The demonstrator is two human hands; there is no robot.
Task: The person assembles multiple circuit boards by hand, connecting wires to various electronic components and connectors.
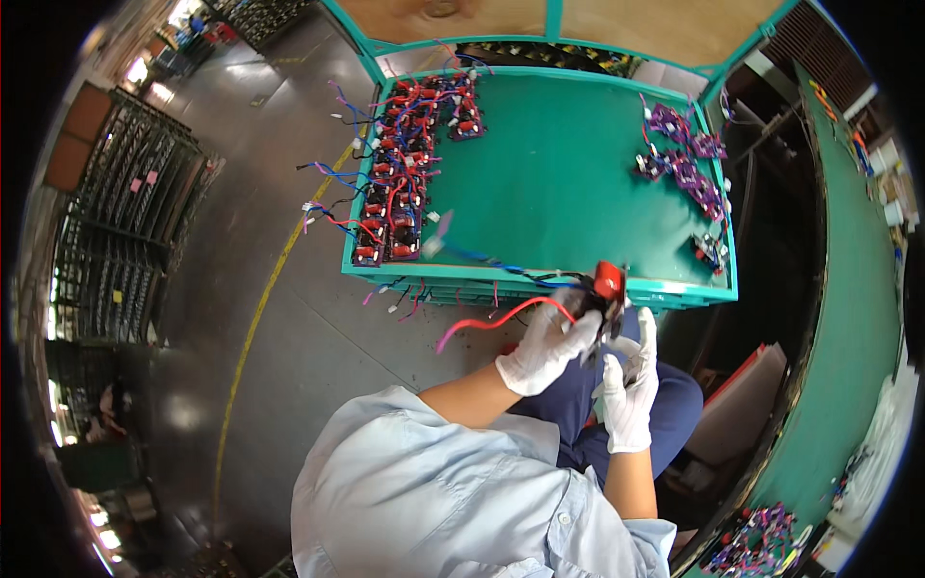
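Note:
My left hand (541,356), in a white glove, grips a small circuit board (609,281) at the near edge of a green tray cart. A red block-shaped part sits on the board. Its red wire hangs out to the left, and blue and black wires run over the tray's rim to a blurred pale connector. My right hand (628,403), gloved too, is just right of and below the board, thumb and fingers apart, with nothing visible in it. The left fingertips are partly hidden behind the board.
The tray (549,164) holds rows of wired red-and-black boards (393,197) on the left and purple boards (696,183) on the right. A long green bench (853,260) runs along my right, with a pile of wired boards (756,541). Dark racks (135,202) stand far left.

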